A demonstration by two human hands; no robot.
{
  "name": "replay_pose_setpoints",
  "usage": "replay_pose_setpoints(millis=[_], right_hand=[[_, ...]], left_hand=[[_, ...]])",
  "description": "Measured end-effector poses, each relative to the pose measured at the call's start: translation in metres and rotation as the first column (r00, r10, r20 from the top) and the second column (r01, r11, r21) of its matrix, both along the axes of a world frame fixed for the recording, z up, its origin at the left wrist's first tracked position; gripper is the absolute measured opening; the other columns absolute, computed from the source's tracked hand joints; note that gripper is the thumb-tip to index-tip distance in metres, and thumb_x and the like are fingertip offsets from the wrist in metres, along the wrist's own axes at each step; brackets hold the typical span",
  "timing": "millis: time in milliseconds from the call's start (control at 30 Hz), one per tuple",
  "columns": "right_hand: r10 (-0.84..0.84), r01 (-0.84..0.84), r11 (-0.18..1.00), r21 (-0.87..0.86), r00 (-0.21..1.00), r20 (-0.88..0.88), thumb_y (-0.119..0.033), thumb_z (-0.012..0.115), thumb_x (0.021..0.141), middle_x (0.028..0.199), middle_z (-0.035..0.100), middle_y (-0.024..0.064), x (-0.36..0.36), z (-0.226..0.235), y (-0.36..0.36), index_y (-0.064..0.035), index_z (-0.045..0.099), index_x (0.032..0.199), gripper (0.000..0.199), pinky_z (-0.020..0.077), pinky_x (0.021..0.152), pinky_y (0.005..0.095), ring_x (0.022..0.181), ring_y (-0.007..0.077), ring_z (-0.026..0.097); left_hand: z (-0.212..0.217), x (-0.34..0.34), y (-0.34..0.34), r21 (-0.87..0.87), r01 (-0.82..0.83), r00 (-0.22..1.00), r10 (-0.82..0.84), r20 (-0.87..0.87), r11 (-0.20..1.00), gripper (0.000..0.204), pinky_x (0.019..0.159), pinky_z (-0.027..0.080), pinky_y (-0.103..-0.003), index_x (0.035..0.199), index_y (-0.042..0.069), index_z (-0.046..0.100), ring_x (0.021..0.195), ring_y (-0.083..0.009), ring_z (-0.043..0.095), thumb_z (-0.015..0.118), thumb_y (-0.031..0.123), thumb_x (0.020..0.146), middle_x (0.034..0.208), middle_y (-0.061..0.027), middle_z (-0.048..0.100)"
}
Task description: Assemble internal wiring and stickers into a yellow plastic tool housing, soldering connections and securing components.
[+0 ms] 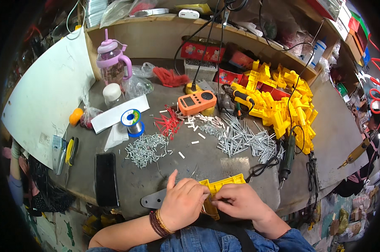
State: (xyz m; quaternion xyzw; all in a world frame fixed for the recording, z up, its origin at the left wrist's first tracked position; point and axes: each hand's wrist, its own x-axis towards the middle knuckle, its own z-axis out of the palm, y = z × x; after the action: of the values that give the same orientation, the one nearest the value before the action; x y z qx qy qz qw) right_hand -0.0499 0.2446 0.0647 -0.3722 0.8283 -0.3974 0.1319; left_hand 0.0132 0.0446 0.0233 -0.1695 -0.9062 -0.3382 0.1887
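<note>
A yellow plastic part [226, 182], long and angular like a moulded casing, is at the table's near edge between my hands. My left hand [182, 204] is closed at its left end, fingers curled and the index finger raised. My right hand [243, 202] pinches at the same part from the right, thumb and fingertips close to my left fingers. Whether a smaller piece sits between the fingertips is hidden. A grey metal plate [151, 200] with holes lies beside my left hand. Short silver screws [144, 150] are heaped just beyond it.
Long screws [249, 140], red wires [169, 122] and a large pile of yellow casings [278, 105] lie farther back. A solder spool [132, 122], black phone [106, 179], orange meter [197, 102] and lidded jug [113, 63] stand around. An electric screwdriver [287, 157] hangs at right.
</note>
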Motion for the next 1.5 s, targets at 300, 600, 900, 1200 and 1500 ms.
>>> replay_pose_setpoints(millis=[300,600,900,1200,1500], right_hand=[[-0.025,0.031,0.998,0.054,0.994,-0.105,-0.01,0.069,0.077,0.077,0.066,0.0081,-0.014,0.004,0.001,-0.0071,0.068,0.085,0.008,0.0515,0.06,0.0329,0.067,0.0257,0.066],[0.063,-0.046,0.997,0.059,0.945,-0.322,-0.011,0.074,0.073,0.072,0.068,0.0041,-0.012,-0.015,0.004,-0.0137,0.072,0.092,0.019,0.0516,0.056,0.033,0.064,0.023,0.067],[0.187,-0.163,0.982,0.094,0.794,-0.579,-0.009,0.076,0.064,0.056,0.057,0.0005,-0.022,-0.013,0.002,-0.0118,0.062,0.077,0.019,0.0445,0.046,0.0334,0.049,0.0191,0.059],[0.305,-0.219,0.951,0.218,0.774,-0.554,-0.017,0.075,0.068,0.066,0.06,0.0018,-0.026,-0.026,0.013,-0.0096,0.064,0.087,0.023,0.0443,0.05,0.0366,0.055,0.0223,0.059],[-0.317,0.355,0.934,0.032,0.868,-0.383,-0.026,0.059,0.09,0.09,0.056,0.0168,-0.012,-0.046,0.125,0.0039,0.06,0.1,0.031,0.0433,0.074,0.0421,0.083,0.0338,0.054]], left_hand=[[0.008,-0.014,0.002,0.105,-0.002,0.991,-0.012,0.13,0.995,0.01,0.11,0.024,-0.055,0.091,0.011,0.061,0.094,-0.0257,0.059,0.067,0.009,0.084,0.089,-0.0049,0.059],[0.005,-0.007,-0.004,0.069,0.021,0.992,-0.029,0.123,0.997,0.011,0.111,0.021,-0.056,0.085,0.016,0.066,0.096,-0.0201,0.064,0.075,0.017,0.079,0.087,0.0014,0.065],[-0.003,-0.011,0.001,-0.091,0.042,0.991,-0.053,-0.124,0.995,0.006,0.112,0.027,-0.059,0.086,0.013,0.06,0.083,-0.0194,0.06,0.064,0.012,0.082,0.081,-0.0017,0.055],[0.008,-0.002,-0.022,-0.142,-0.087,0.994,0.094,0.047,0.986,0.051,0.11,0.026,-0.056,0.111,0.01,0.058,0.124,-0.0291,0.048,0.077,0.039,0.074,0.128,-0.0107,0.054],[-0.015,0.09,-0.158,-0.405,-0.69,0.633,0.771,0.062,0.599,0.094,0.109,0.035,-0.047,0.143,-0.003,0.035,0.13,-0.0445,0.04,0.084,0.026,0.068,0.144,-0.0305,0.035]])
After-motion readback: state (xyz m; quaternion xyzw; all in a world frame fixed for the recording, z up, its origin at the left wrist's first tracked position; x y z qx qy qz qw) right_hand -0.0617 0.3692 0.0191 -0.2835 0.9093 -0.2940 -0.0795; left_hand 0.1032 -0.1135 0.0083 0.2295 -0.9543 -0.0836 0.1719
